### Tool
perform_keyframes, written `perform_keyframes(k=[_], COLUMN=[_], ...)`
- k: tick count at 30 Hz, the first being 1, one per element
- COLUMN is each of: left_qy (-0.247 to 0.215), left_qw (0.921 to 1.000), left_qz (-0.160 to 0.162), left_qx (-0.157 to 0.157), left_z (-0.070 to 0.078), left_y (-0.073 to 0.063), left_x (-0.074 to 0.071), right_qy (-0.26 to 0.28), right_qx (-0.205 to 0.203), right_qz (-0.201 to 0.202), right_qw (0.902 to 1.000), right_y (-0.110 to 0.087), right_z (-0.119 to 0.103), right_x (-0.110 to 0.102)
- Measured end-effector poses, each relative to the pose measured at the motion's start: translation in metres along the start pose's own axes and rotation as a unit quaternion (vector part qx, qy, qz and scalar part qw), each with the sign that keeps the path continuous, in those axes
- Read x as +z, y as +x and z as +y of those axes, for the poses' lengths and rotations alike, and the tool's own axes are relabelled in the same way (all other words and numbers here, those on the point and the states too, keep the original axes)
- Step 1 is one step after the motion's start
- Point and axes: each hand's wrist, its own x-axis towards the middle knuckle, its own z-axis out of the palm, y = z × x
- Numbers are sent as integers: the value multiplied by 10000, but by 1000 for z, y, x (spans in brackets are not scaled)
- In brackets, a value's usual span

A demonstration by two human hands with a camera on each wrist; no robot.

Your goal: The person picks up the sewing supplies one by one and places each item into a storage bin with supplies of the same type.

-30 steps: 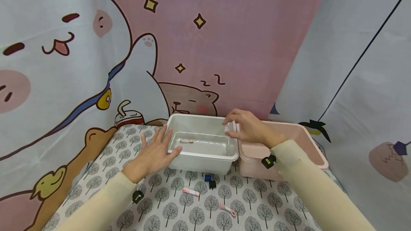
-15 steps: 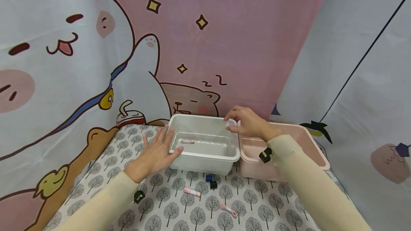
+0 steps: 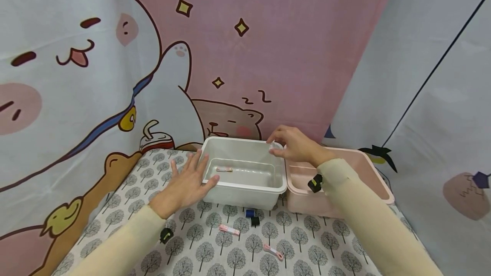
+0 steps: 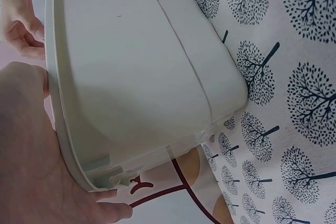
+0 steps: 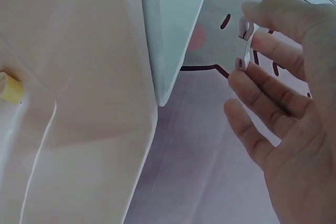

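A white plastic bin [image 3: 245,187] stands on the tree-print tablecloth [image 3: 307,242] with a small pink clip [image 3: 223,169] lying inside. My left hand [image 3: 189,180] rests flat and open against the bin's left wall; in the left wrist view the palm [image 4: 31,171] presses on that wall [image 4: 142,77]. My right hand [image 3: 278,147] hovers at the bin's far right corner and pinches a small whitish clip [image 5: 244,43] between thumb and forefinger. A pink bin [image 3: 356,169] sits against the white bin's right side.
Two pink clips [image 3: 229,229] [image 3: 273,251] and small blue [image 3: 250,213] and black [image 3: 254,220] pieces lie on the cloth in front of the bins. A yellow item [image 5: 9,88] shows inside the pink bin. Cartoon curtains close in the back and both sides.
My right hand has moved slightly up and away, from the bin's right rim to its far right corner, still pinching the small clip. The left hand has stayed on the wall.
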Motion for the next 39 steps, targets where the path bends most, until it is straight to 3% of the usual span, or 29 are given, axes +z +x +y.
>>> perform_keyframes(k=[7, 15, 39], left_qy=[-12, -18, -4], left_qw=[10000, 10000, 10000], left_qz=[-20, 23, 38], left_qx=[-28, -26, -15], left_z=[1, 1, 1], left_y=[1, 1, 3], left_x=[1, 0, 2], right_qy=[-50, -156, 30], right_qx=[481, 706, 334], right_qz=[-381, -430, -80], right_qw=[9981, 9965, 9994], right_y=[-6, -16, -42], right_z=[0, 0, -6], right_x=[3, 5, 10])
